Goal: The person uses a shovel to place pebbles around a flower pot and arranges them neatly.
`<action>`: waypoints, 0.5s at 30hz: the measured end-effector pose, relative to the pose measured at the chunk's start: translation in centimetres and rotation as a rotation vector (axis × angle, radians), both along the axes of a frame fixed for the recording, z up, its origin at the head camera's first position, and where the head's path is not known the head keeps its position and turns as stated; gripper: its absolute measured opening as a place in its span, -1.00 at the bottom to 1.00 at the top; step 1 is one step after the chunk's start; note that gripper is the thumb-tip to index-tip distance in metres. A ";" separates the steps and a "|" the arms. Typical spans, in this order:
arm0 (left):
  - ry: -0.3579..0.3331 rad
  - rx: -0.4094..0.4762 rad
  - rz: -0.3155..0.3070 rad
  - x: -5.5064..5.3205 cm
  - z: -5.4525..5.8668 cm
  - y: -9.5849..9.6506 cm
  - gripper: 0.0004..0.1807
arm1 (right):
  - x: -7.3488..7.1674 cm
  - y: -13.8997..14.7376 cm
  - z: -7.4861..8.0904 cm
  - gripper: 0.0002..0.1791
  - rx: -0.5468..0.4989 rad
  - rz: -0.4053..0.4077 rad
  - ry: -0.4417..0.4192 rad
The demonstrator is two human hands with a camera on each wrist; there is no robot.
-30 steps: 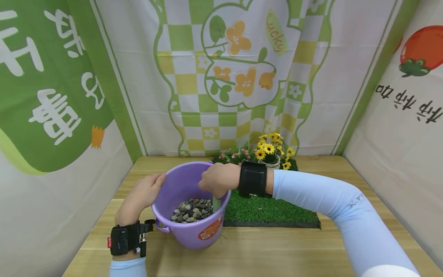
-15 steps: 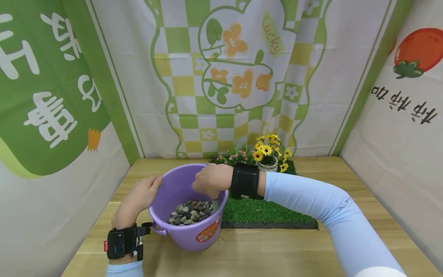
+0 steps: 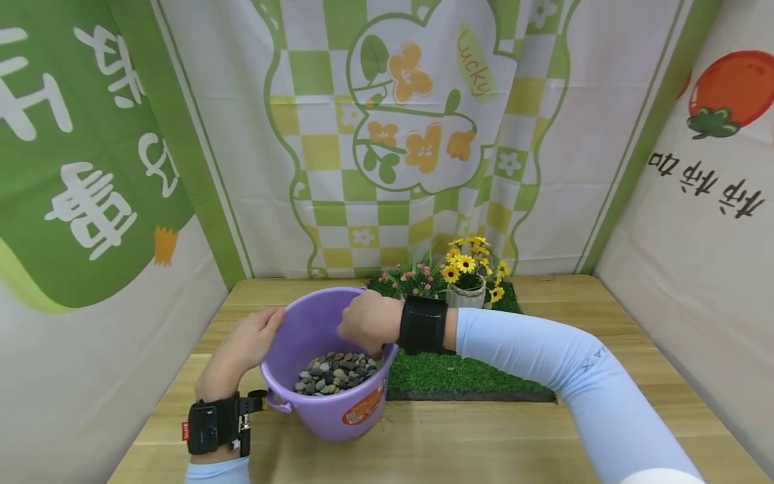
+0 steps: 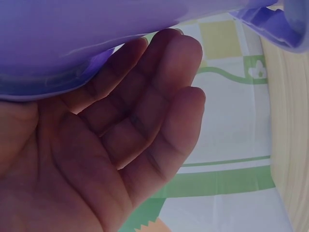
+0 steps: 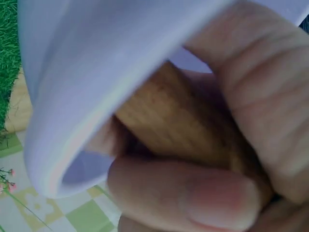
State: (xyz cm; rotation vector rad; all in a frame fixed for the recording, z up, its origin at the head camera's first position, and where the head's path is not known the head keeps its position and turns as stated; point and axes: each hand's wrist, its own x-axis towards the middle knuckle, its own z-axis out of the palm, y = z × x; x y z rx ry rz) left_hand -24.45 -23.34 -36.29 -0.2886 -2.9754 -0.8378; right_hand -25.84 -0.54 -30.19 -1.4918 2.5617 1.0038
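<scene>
A purple plastic bucket [image 3: 329,410] stands on the table, with grey and brown pebbles [image 3: 338,372] at its bottom. My left hand [image 3: 244,343] holds its rim at the left; in the left wrist view the loosely bent fingers [image 4: 166,116] lie against the bucket's outer wall. My right hand [image 3: 371,320] is at the right side of the rim, partly inside. It grips the wooden handle [image 5: 178,116] of a trowel, seen in the right wrist view. The trowel's blade is hidden behind the hand and the bucket wall.
Right of the bucket lies an artificial grass mat [image 3: 465,373]. At the back of it stand a pot of yellow flowers [image 3: 465,269] and small pink flowers [image 3: 417,275]. Printed cloth [image 3: 417,161] hangs behind the wooden table [image 3: 459,437].
My right hand has dropped slightly at the bucket's right rim, and the pale green blade seen below it earlier is out of sight. My left hand keeps its hold on the rim.
</scene>
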 end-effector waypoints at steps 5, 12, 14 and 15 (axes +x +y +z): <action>0.011 0.015 -0.024 -0.4 -0.3 0.4 -0.34 | 0.2 1.0 -0.2 -0.76 -0.033 0.018 0.025; 0.047 0.002 -0.022 -0.4 0.0 0.2 -0.36 | -0.9 0.7 -0.2 -0.73 0.002 0.043 -0.007; 0.048 -0.007 -0.020 -0.3 0.0 0.1 -0.36 | -1.1 0.7 -0.9 -0.75 -0.021 0.069 0.002; 0.051 -0.012 -0.018 -0.2 -0.1 0.0 -0.37 | -1.2 0.7 -1.4 -0.77 -0.041 0.096 0.009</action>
